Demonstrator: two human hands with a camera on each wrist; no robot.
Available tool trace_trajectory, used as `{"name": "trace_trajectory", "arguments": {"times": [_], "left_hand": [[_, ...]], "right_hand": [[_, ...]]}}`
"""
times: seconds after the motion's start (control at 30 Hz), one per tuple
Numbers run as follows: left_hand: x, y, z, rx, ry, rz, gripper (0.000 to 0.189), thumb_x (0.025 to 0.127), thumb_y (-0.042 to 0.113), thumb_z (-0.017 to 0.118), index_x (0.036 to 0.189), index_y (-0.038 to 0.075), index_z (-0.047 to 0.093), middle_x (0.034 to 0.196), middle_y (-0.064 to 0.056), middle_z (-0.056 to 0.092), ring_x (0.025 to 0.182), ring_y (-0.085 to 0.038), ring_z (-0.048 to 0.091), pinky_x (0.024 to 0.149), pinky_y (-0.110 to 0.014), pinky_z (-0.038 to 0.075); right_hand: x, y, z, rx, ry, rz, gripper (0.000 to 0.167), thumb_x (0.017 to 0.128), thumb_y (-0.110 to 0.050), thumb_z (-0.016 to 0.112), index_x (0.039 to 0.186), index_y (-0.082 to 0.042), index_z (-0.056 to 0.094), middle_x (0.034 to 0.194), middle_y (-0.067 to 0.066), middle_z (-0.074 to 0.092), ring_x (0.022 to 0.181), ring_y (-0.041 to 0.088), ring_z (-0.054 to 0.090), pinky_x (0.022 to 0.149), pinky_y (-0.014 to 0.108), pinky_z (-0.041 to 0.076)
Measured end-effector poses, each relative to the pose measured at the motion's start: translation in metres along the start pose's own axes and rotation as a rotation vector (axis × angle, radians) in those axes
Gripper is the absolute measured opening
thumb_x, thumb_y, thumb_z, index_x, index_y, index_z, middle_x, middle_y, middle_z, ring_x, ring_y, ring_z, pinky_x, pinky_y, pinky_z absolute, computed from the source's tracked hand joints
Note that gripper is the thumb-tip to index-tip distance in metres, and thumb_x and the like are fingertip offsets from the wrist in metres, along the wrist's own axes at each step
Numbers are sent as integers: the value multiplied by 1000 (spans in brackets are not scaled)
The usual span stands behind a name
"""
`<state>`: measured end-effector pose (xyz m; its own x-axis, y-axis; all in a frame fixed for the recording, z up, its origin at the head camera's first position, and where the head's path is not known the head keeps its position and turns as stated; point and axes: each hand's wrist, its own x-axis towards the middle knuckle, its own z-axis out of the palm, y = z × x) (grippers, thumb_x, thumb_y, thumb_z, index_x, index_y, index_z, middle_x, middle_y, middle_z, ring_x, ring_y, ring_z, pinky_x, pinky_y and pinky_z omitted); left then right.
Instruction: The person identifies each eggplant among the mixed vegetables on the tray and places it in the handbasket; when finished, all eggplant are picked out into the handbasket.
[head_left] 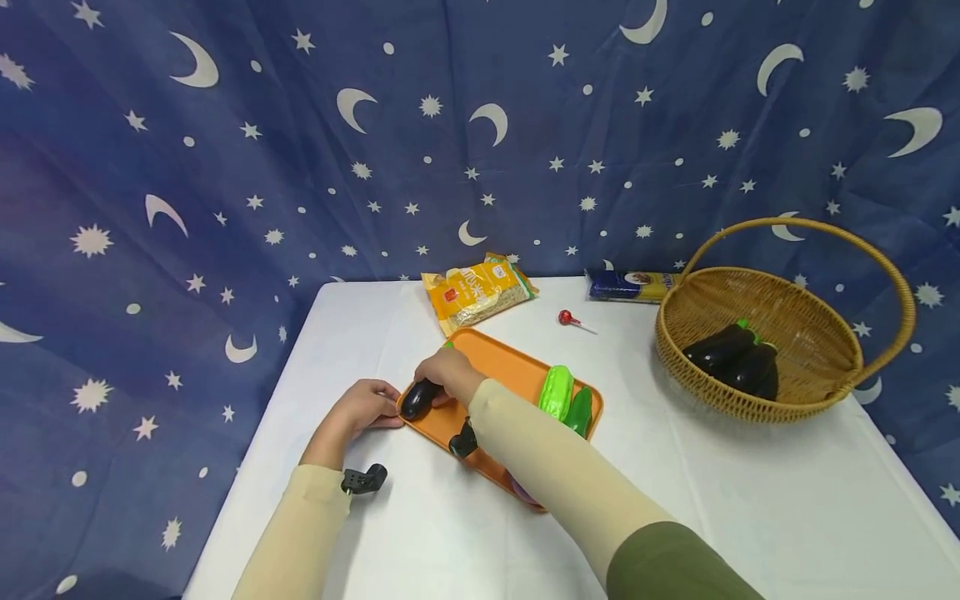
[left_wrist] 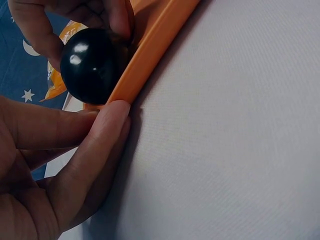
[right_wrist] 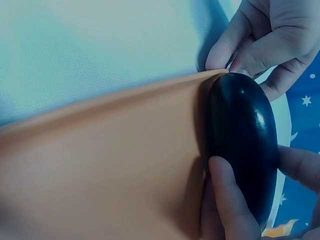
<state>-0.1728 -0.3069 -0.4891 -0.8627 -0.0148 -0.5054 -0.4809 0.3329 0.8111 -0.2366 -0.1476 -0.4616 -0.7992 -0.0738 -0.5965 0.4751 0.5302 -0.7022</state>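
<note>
A glossy dark eggplant (head_left: 421, 399) lies at the left end of an orange tray (head_left: 495, 358). My right hand (head_left: 450, 372) grips it from above, with thumb and fingers on opposite sides in the right wrist view. The left hand (head_left: 367, 406) pinches the tray's near-left corner, fingertips at the rim beside the eggplant's rounded end (left_wrist: 92, 67). At the tray's right end lie a bright green ridged vegetable (head_left: 556, 392) and a darker green vegetable (head_left: 579, 411). A purple item (head_left: 522, 492) is mostly hidden under my right forearm.
A wicker basket (head_left: 750, 406) with a tall handle stands at the right, with eggplants (head_left: 723, 350) inside. Behind the tray lie a yellow food packet (head_left: 477, 292), a red lollipop (head_left: 566, 317) and a blue-and-yellow packet (head_left: 630, 286). A star-patterned curtain (head_left: 420, 183) hangs behind the white table.
</note>
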Motion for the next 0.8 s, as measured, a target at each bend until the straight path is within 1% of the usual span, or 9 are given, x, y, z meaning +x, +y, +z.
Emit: {"name": "trace_trajectory", "arguments": {"times": [0.17, 0.27, 0.37, 0.5, 0.67, 0.8], "left_hand": [[0, 2, 0, -4, -1, -9, 26, 87, -12, 60, 113, -10, 61, 97, -21, 64, 73, -22, 72, 74, -32, 65], [0, 2, 0, 1, 1, -10, 27, 87, -12, 60, 113, -10, 61, 98, -21, 64, 73, -22, 72, 74, -32, 65], [1, 2, 0, 24, 11, -10, 28, 86, -11, 61, 114, -9, 62, 100, -21, 63, 73, -21, 72, 73, -32, 65], [1, 2, 1, 47, 20, -9, 29, 87, -9, 63, 115, -8, 62, 102, -21, 62, 73, -21, 72, 73, -31, 64], [0, 3, 2, 40, 15, -18, 29, 88, -8, 64, 117, -8, 61, 102, -21, 61, 75, -22, 72, 74, -32, 64], [-1, 3, 0, 38, 12, -21, 29, 88, -8, 64, 117, -8, 61, 100, -21, 61, 74, -21, 72, 74, -33, 64]], "right_hand": [[-2, 0, -6, 18, -14, 12, 38, 85, -12, 76, 114, 5, 57, 104, 24, 56, 76, 36, 73, 67, 36, 65], [-2, 0, -13, 58, -27, 41, 39, 84, -11, 76, 114, 5, 57, 100, 23, 57, 78, 36, 72, 70, 38, 66], [-3, -1, -23, 93, -41, 52, 40, 83, -9, 75, 115, 5, 57, 98, 22, 59, 79, 34, 70, 72, 41, 65], [-7, -4, -42, 116, -60, 43, 41, 83, -10, 75, 118, 5, 58, 97, 21, 62, 81, 33, 69, 76, 43, 65], [-12, -8, -74, 161, -91, 40, 47, 85, -11, 76, 124, 4, 54, 99, 22, 62, 81, 33, 69, 83, 44, 63], [-14, -9, -98, 191, -128, 39, 52, 85, -11, 75, 129, 3, 52, 101, 21, 61, 78, 31, 70, 85, 43, 62]]}}
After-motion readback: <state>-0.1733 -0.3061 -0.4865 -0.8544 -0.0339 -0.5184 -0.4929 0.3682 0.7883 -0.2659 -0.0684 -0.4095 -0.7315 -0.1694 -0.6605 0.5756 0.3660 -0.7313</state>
